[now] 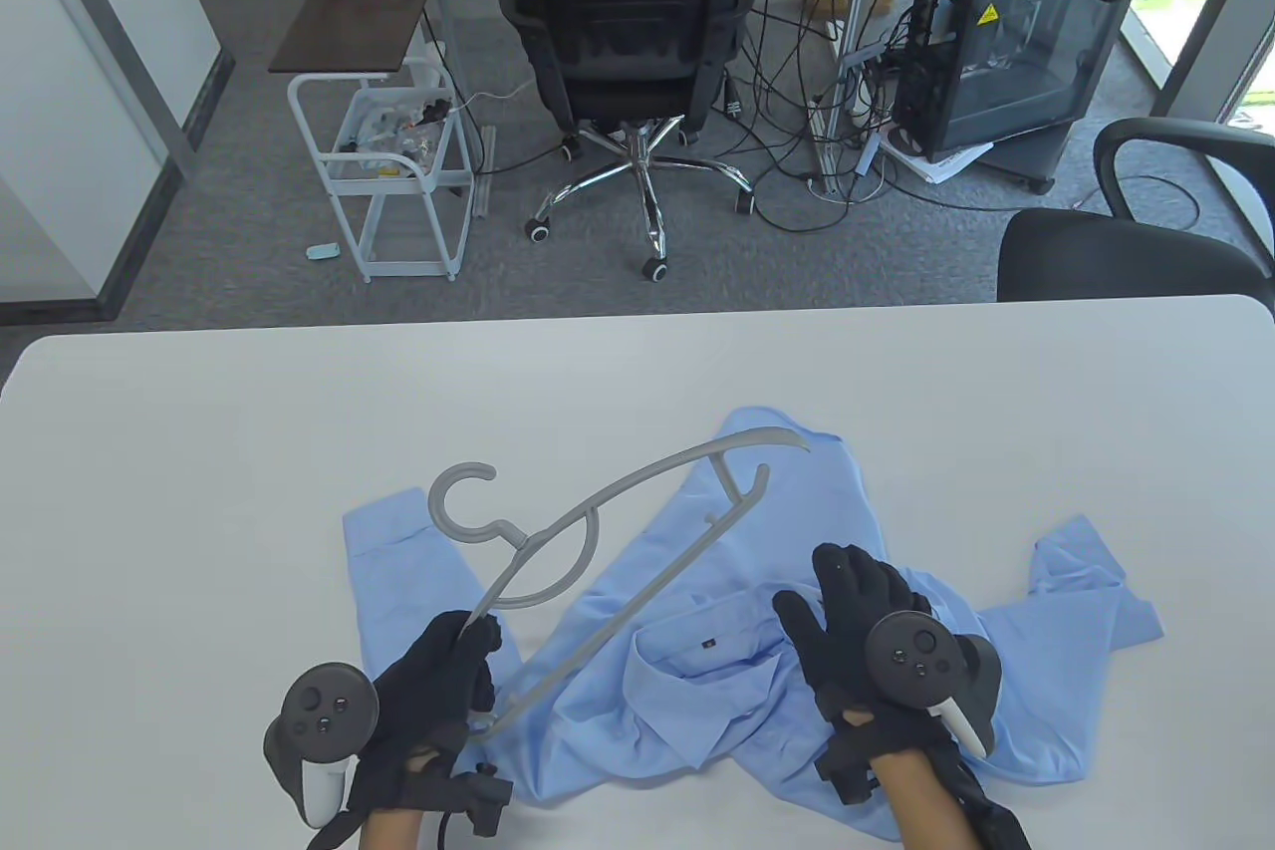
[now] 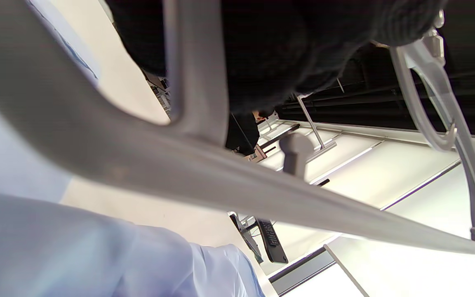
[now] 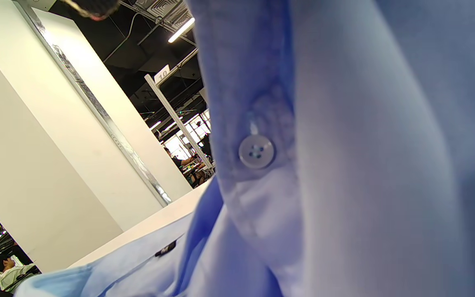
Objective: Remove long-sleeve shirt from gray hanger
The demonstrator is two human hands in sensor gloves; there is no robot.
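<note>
A light blue long-sleeve shirt (image 1: 717, 581) lies crumpled on the white table (image 1: 199, 451). The gray hanger (image 1: 598, 531) is outside the shirt, raised above it, hook pointing up-left. My left hand (image 1: 438, 681) grips the hanger's near end; its bar (image 2: 204, 177) fills the left wrist view under the gloved fingers (image 2: 270, 49). My right hand (image 1: 847, 621) rests flat with fingers spread on the shirt beside the collar. The right wrist view shows shirt fabric close up with a button (image 3: 256, 152).
The table's far edge (image 1: 637, 312) borders a floor with a black office chair (image 1: 623, 23), a white cart (image 1: 388, 162), a computer case (image 1: 1006, 53) and loose cables. Another chair (image 1: 1126, 252) stands at the far right edge.
</note>
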